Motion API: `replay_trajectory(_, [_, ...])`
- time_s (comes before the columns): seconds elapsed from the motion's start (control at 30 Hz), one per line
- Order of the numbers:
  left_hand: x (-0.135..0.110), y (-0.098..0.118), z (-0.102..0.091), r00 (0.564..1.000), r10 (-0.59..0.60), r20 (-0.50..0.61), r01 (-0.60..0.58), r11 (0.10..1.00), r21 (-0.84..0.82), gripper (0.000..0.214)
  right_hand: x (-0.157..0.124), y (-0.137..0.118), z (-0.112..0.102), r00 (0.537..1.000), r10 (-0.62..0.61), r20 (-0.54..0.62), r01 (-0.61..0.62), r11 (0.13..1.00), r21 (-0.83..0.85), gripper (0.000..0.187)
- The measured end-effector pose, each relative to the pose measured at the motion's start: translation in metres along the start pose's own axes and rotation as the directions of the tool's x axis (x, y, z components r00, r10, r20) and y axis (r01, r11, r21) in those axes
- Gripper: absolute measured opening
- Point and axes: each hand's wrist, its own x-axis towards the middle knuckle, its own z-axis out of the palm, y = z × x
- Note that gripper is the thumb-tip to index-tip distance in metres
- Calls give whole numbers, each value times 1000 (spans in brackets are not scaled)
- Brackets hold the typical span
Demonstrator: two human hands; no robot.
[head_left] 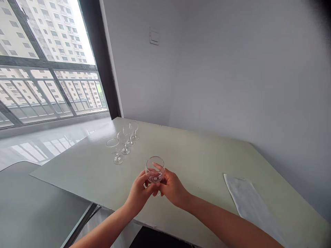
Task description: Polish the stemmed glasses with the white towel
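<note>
A small clear stemmed glass (154, 168) is held upright over the pale green table (201, 162), near its front edge. My left hand (139, 191) grips it from the left, fingers curled around the lower bowl and stem. My right hand (172, 187) wraps it from the right, with a finger up along the bowl. Both hands are closed on the glass. Several more clear stemmed glasses (124, 140) stand in a row farther back on the table, to the left.
A white folded cloth (249, 201) lies on the table's right side. A grey wall with a light switch (154, 36) rises behind. A large window (49, 65) is at left. A lower grey surface (31, 206) adjoins the table's left edge.
</note>
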Motion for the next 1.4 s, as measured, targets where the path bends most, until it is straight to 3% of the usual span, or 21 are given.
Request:
replay_trajectory(0.13, [-2, -2, -18, 995, 0, -100, 4, 999, 34, 21, -12, -5, -6, 999, 0, 54, 5, 997, -81, 62])
replay_trajectory(0.27, [1, -10, -59, 953, -121, -279, 124, 992, -4, 37, -32, -15, -31, 999, 39, -23, -42, 988, -148, 56])
replay_trajectory(0.4, [1, -27, -104, 879, -114, -463, 159, 986, 58, 43, -58, -15, -74, 970, 41, -242, -85, 980, -177, 49])
replay_trajectory(0.57, [-1, -45, -138, 807, -154, -570, 266, 957, 117, 46, -92, 0, -133, 830, 28, -557, -157, 970, -184, 48])
replay_trajectory(0.73, [1, -46, -144, 798, -183, -574, 327, 932, 158, 49, -124, 6, -167, 676, 27, -736, -190, 972, -140, 47])
replay_trajectory(0.97, [6, -47, -141, 812, -176, -556, 355, 905, 232, 54, -156, 13, -188, 572, 18, -820, -191, 975, -112, 40])
replay_trajectory(1.23, [11, -51, -144, 790, -201, -580, 439, 845, 305, 50, -184, 20, -197, 442, -70, -894, -201, 964, -175, 36])
replay_trajectory(1.33, [12, -47, -143, 782, -203, -589, 473, 808, 350, 47, -194, 30, -203, 427, -161, -890, -424, 834, -354, 37])
replay_trajectory(1.4, [12, -45, -142, 788, -198, -583, 480, 790, 381, 45, -200, 42, -208, 500, -250, -829, -553, 645, -528, 37])
